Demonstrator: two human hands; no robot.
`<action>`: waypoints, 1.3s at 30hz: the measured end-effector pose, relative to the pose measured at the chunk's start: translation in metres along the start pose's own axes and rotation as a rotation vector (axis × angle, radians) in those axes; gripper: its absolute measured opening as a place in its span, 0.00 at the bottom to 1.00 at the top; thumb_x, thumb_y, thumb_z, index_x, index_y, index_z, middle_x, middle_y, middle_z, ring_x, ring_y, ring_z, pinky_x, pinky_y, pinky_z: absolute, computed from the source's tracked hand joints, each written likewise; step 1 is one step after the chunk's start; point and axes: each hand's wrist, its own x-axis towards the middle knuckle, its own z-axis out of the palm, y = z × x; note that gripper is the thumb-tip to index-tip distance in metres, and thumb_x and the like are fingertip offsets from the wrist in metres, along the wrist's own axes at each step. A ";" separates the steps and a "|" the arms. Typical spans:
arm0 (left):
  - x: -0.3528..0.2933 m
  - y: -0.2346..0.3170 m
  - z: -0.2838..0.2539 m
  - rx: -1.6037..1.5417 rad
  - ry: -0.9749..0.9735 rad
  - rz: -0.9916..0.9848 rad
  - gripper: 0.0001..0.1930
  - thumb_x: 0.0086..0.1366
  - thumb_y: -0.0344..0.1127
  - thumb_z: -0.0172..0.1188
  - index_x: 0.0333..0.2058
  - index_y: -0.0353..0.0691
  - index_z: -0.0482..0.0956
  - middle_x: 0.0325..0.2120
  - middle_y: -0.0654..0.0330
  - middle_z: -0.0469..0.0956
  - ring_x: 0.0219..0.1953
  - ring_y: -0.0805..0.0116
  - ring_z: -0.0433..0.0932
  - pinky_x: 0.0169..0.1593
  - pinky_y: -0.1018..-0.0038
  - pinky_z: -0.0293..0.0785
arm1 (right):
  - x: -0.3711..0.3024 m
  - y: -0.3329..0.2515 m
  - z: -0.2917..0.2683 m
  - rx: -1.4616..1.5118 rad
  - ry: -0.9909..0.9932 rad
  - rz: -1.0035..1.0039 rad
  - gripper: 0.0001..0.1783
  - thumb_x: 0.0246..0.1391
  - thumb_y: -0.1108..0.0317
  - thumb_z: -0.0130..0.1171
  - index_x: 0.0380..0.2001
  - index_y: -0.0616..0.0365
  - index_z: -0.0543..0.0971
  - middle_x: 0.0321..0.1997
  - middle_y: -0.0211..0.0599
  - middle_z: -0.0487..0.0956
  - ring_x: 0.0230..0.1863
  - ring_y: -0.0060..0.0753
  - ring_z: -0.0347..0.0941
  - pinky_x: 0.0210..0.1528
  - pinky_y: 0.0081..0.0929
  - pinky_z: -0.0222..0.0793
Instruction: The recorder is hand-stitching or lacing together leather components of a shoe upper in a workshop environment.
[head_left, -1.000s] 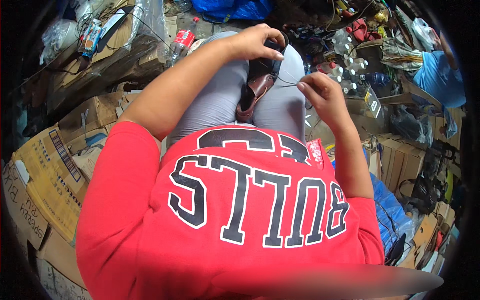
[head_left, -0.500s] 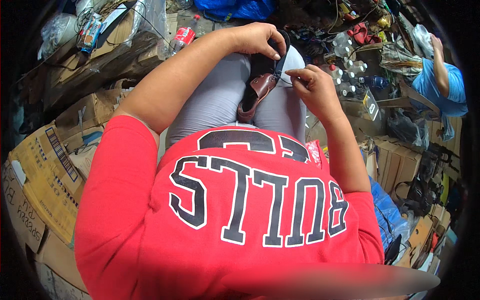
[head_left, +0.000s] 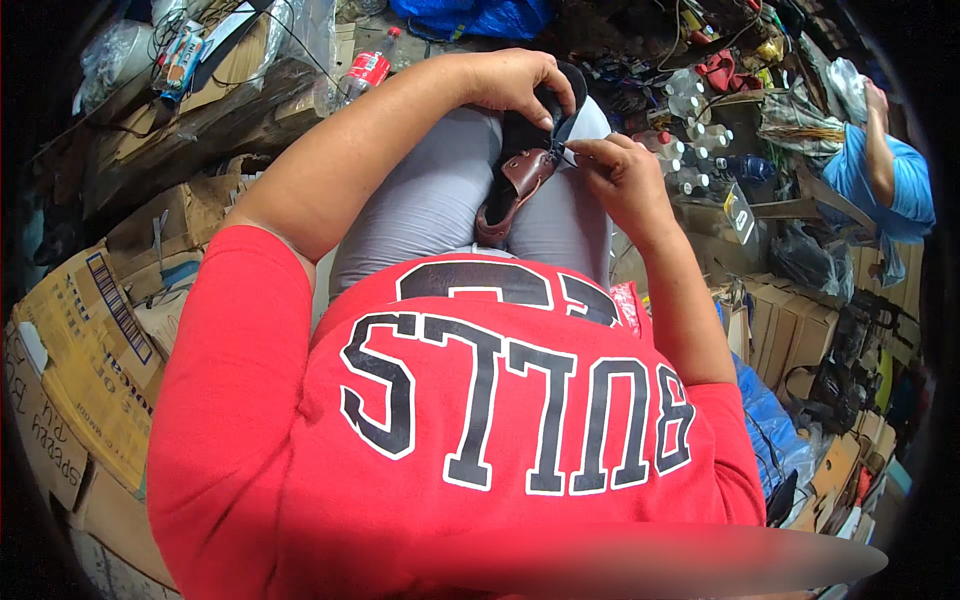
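Note:
A brown leather shoe (head_left: 528,175) with a black part (head_left: 568,88) at its far end rests between my grey-trousered thighs (head_left: 420,190). My left hand (head_left: 520,82) curls over that black far end, thumb and fingers gripping its edge. From the right, my right hand (head_left: 625,178) is closed in a pinch beside the shoe's middle, close to where brown meets black. A thin dark strand shows near its fingertips. What exactly lies between those fingers is too small to make out.
A bottle with a red label (head_left: 366,70) stands beyond my left forearm. Several plastic bottles (head_left: 690,105) lie to the right, near a person in a blue shirt (head_left: 880,175). Cardboard boxes (head_left: 90,360) fill the left; flattened cardboard (head_left: 790,320) and blue plastic sheeting (head_left: 765,420) lie right.
My right hand has moved slightly left, bringing its pinched fingertips against the shoe. My left hand keeps its grip at the far end, its fingers shifted a little.

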 end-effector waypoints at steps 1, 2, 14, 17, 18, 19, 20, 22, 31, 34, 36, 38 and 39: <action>-0.001 0.001 0.000 -0.015 -0.011 0.006 0.18 0.46 0.31 0.69 0.40 0.47 0.81 0.35 0.59 0.71 0.42 0.62 0.71 0.48 0.70 0.67 | 0.001 0.000 -0.005 -0.048 -0.042 -0.003 0.11 0.44 0.72 0.59 0.34 0.51 0.83 0.26 0.40 0.76 0.29 0.43 0.74 0.32 0.32 0.69; -0.002 0.001 -0.001 -0.026 -0.022 0.012 0.18 0.46 0.31 0.69 0.40 0.47 0.81 0.36 0.59 0.72 0.43 0.62 0.71 0.49 0.71 0.67 | 0.003 0.000 -0.009 -0.104 -0.084 0.015 0.11 0.43 0.72 0.59 0.34 0.51 0.83 0.26 0.40 0.77 0.29 0.43 0.74 0.32 0.32 0.69; 0.000 -0.001 0.002 -0.001 0.000 0.035 0.19 0.44 0.29 0.69 0.39 0.47 0.82 0.35 0.59 0.70 0.41 0.61 0.71 0.46 0.71 0.68 | 0.004 0.038 0.005 0.363 -0.168 0.179 0.14 0.46 0.77 0.61 0.38 0.48 0.83 0.29 0.27 0.67 0.32 0.21 0.66 0.36 0.18 0.65; 0.002 -0.003 0.002 0.000 0.009 0.066 0.19 0.43 0.29 0.70 0.39 0.47 0.82 0.35 0.59 0.70 0.41 0.61 0.71 0.46 0.71 0.68 | 0.009 0.047 0.007 0.451 -0.221 0.201 0.13 0.48 0.77 0.60 0.37 0.48 0.83 0.29 0.28 0.67 0.32 0.21 0.66 0.37 0.18 0.64; 0.003 -0.004 0.003 0.004 0.007 0.050 0.19 0.43 0.29 0.70 0.39 0.47 0.82 0.35 0.59 0.70 0.41 0.61 0.71 0.46 0.71 0.68 | 0.011 0.046 0.009 0.491 -0.214 0.197 0.12 0.48 0.75 0.61 0.37 0.49 0.83 0.29 0.28 0.68 0.32 0.20 0.65 0.36 0.18 0.64; 0.003 -0.004 0.004 0.010 0.021 0.040 0.19 0.43 0.29 0.70 0.38 0.47 0.82 0.35 0.59 0.70 0.42 0.61 0.71 0.46 0.71 0.68 | 0.012 0.045 0.010 0.506 -0.198 0.233 0.11 0.47 0.74 0.62 0.36 0.50 0.83 0.28 0.28 0.69 0.31 0.20 0.65 0.36 0.18 0.64; 0.004 -0.004 0.006 0.019 0.039 0.037 0.18 0.42 0.29 0.70 0.36 0.47 0.82 0.35 0.59 0.70 0.42 0.61 0.71 0.46 0.71 0.68 | 0.012 0.043 0.012 0.532 -0.205 0.193 0.11 0.47 0.74 0.62 0.36 0.50 0.83 0.28 0.28 0.69 0.31 0.20 0.65 0.36 0.18 0.64; 0.004 -0.004 0.011 0.047 0.066 0.056 0.17 0.43 0.28 0.69 0.36 0.46 0.81 0.35 0.58 0.70 0.43 0.60 0.70 0.47 0.71 0.67 | 0.012 0.035 0.016 0.297 -0.111 0.132 0.10 0.45 0.71 0.65 0.34 0.52 0.83 0.26 0.29 0.72 0.30 0.20 0.66 0.35 0.19 0.64; -0.060 0.005 0.012 0.212 0.575 0.091 0.16 0.49 0.19 0.52 0.35 0.42 0.79 0.36 0.55 0.70 0.43 0.59 0.70 0.50 0.68 0.66 | -0.005 0.022 0.015 0.185 0.024 -0.001 0.11 0.42 0.74 0.63 0.33 0.51 0.82 0.26 0.36 0.76 0.24 0.32 0.72 0.28 0.25 0.67; -0.085 0.020 0.030 0.071 0.494 -0.105 0.13 0.51 0.21 0.54 0.33 0.43 0.81 0.32 0.58 0.72 0.39 0.61 0.72 0.48 0.67 0.66 | -0.013 0.018 0.021 0.031 0.087 -0.064 0.14 0.43 0.77 0.60 0.35 0.49 0.82 0.27 0.35 0.76 0.28 0.32 0.74 0.30 0.25 0.67; -0.091 0.027 0.041 0.376 0.489 -0.066 0.10 0.51 0.25 0.58 0.32 0.45 0.82 0.26 0.61 0.72 0.33 0.62 0.73 0.44 0.68 0.67 | -0.016 0.017 0.021 -0.017 0.065 -0.041 0.17 0.43 0.78 0.58 0.37 0.47 0.82 0.27 0.36 0.75 0.32 0.32 0.73 0.35 0.26 0.67; -0.086 0.028 0.048 0.575 0.598 -0.014 0.08 0.51 0.29 0.62 0.31 0.47 0.82 0.24 0.62 0.71 0.32 0.59 0.73 0.39 0.69 0.67 | -0.014 0.020 0.017 0.114 -0.001 0.036 0.17 0.44 0.77 0.59 0.38 0.46 0.82 0.28 0.35 0.75 0.32 0.33 0.73 0.37 0.27 0.67; -0.082 0.027 0.048 0.535 0.640 0.004 0.08 0.51 0.28 0.62 0.31 0.48 0.82 0.23 0.62 0.70 0.31 0.61 0.73 0.37 0.69 0.67 | -0.012 0.022 0.014 0.256 -0.068 0.120 0.17 0.44 0.77 0.59 0.39 0.44 0.82 0.28 0.35 0.74 0.32 0.34 0.72 0.39 0.28 0.67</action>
